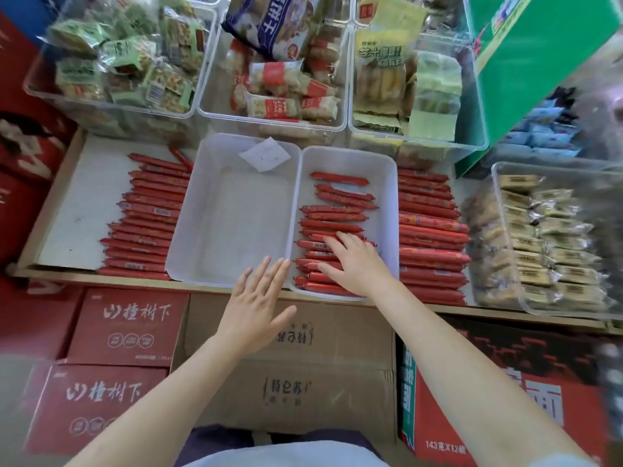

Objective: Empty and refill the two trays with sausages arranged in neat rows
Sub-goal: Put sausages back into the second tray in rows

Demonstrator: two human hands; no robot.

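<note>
Two white plastic trays sit side by side at the front edge of the counter (pixel 60 203), long sides touching, so both are within easy reach of the person standing before them. The left tray (pixel 209 230) holds no sausages, only a loose slip of paper (pixel 265 154) at its far end. It looks emptied and waiting to be filled. The right tray (pixel 387 203) is partly filled: red sausages (pixel 332 217) lie crosswise, parallel and close in the near half, looser and slightly askew toward the far end.

The right hand (pixel 354 264) rests flat on the near rows, fingers spread and straight, gripping nothing. It is probably pressing the sausages level and snug so the row stays tidy. The left hand (pixel 258 305) hovers at the near rim where the two trays meet, fingers also straight and open, holding nothing. Whether its fingertips touch the rim is hard to tell through the blur.

More sausages wait on the counter on both sides, a pile to the left (pixel 145 224) and a pile to the right (pixel 431 237), laid in the same crosswise direction, likely so they can be moved straight in without turning.

The trays are smooth, slightly translucent plastic with rounded corners and low walls. The sausages are slim cylinders in glossy red film, pinched at the ends, some showing small printed labels. Such casings would likely slide and roll readily.
</note>
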